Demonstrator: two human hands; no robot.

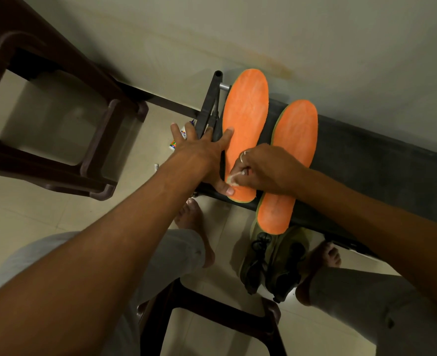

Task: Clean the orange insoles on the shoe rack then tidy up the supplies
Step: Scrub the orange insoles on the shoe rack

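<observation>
Mid-clean imo: L hand (202, 152) spread flat, pinning left insole (245, 111) on shoe rack (366, 163); R hand (266, 168) pinching white wad (231, 179) at its heel. Right insole (292, 150) alongside, prob pending. Supplies (172, 144) on floor, untidied.

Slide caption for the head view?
Left hand presses one orange insole flat on the shoe rack while right hand rubs its near end with a white wad.

Two orange insoles (245, 111) (296, 140), one shoe rack (366, 158), two hands (202, 150) (266, 168), two brown stools (96, 142) (212, 310), one white wipe (231, 179).
</observation>
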